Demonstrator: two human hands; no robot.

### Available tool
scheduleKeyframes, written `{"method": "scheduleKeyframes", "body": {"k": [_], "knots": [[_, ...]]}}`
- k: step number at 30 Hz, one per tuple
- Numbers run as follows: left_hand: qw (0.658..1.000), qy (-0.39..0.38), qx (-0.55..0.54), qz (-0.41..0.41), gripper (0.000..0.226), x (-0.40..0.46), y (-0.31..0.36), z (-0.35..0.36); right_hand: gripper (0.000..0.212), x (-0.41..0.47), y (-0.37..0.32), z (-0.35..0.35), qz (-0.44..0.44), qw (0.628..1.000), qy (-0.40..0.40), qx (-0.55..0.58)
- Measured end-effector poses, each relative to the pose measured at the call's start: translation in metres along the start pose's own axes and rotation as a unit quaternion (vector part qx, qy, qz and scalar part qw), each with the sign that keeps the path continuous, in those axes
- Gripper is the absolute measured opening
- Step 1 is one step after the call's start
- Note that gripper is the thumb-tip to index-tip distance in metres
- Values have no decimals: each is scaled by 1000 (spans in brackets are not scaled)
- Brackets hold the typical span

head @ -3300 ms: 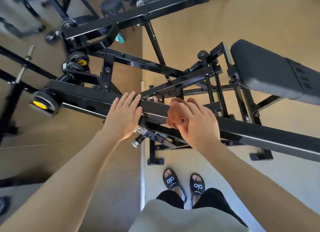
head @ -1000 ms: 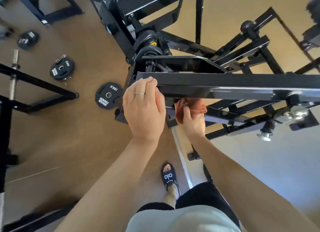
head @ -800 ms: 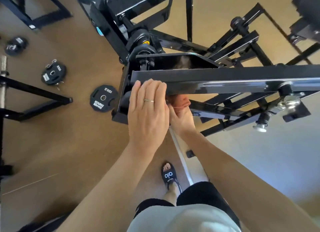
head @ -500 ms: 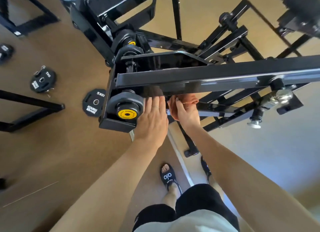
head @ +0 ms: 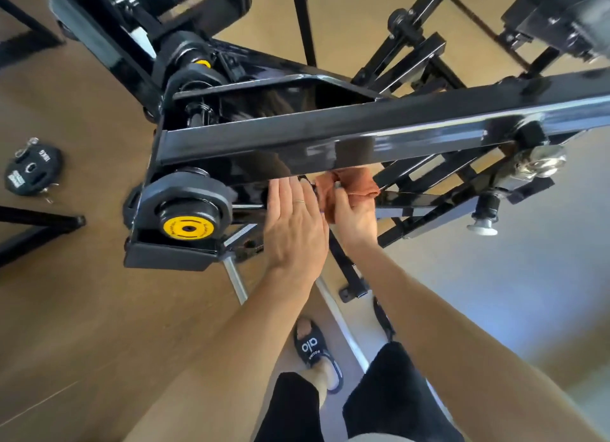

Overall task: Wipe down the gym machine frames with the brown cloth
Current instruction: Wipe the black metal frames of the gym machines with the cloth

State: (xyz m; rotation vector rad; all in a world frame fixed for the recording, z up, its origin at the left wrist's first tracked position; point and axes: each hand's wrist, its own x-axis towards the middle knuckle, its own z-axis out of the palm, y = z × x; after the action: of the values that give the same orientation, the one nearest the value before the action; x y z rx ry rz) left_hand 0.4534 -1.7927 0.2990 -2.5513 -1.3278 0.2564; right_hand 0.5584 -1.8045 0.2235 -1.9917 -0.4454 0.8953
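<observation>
- Across the middle of the frame, from centre left up to the right edge, runs a glossy black beam (head: 363, 129) of the gym machine frame.
- Just under the beam's lower edge, right of centre, the brown cloth (head: 350, 184) is bunched up and pressed against the beam's underside.
- The right hand (head: 355, 217) grips the cloth from below, fingers curled into the fabric, the thumb lying across its near fold.
- The left hand (head: 293, 230) sits just beside the right one, on its left; its fingers are straight and close together, reaching up to the beam's lower edge, and it holds nothing. A thin ring (head: 299, 201) shows on one finger. Whether the fingertips actually touch the metal I cannot tell.
- At centre left, a black weight plate (head: 185, 200) with a yellow hub (head: 188, 232) sits on the end of the machine.
- On the brown floor at the far left lies a loose black plate (head: 31, 172) marked 10KG.
- At the right, below the beam, a chrome knob (head: 541, 164) and a white-tipped pin (head: 482, 227) stick out of the frame.
- Near the bottom centre, one black sandal (head: 313, 349) with white lettering shows above black trouser legs (head: 392, 398).
</observation>
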Motion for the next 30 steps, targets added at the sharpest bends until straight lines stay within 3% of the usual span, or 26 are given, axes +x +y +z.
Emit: {"method": "scheduleKeyframes", "body": {"k": [2, 7, 10, 14, 16, 18, 21, 23, 26, 30], "knots": [[1000, 17, 8, 20, 55, -1, 4, 9, 30, -14, -2, 5, -58, 998, -35, 14], [997, 69, 1, 23, 54, 2, 8, 25, 33, 9, 21, -7, -140, 989, -47, -8], [997, 68, 9, 47, 56, 9, 31, 43, 27, 38, 50, -25, -94, 995, -13, -7], [993, 107, 19, 38, 50, 18, 51, 64, 53, 66, 78, -36, -11, 999, 23, 26], [988, 151, 16, 10, 45, 23, 57, 71, 42, 61, 74, -28, -73, 996, 32, 49], [980, 200, 9, -14, 38, 27, 63, 78, 29, 46, 67, -20, -190, 979, 21, 66], [962, 271, -5, -44, 34, 29, 74, 91, 29, 46, 78, -17, -294, 951, 2, 99], [953, 298, -2, -49, 35, 30, 83, 102, 35, 64, 101, -21, -270, 960, 15, 78], [941, 332, -10, -62, 33, 35, 97, 123, 58, 88, 136, -32, -138, 983, 70, 103], [922, 383, 2, -59, 33, 48, 117, 148, 75, 108, 148, -25, -127, 971, 121, 159]]}}
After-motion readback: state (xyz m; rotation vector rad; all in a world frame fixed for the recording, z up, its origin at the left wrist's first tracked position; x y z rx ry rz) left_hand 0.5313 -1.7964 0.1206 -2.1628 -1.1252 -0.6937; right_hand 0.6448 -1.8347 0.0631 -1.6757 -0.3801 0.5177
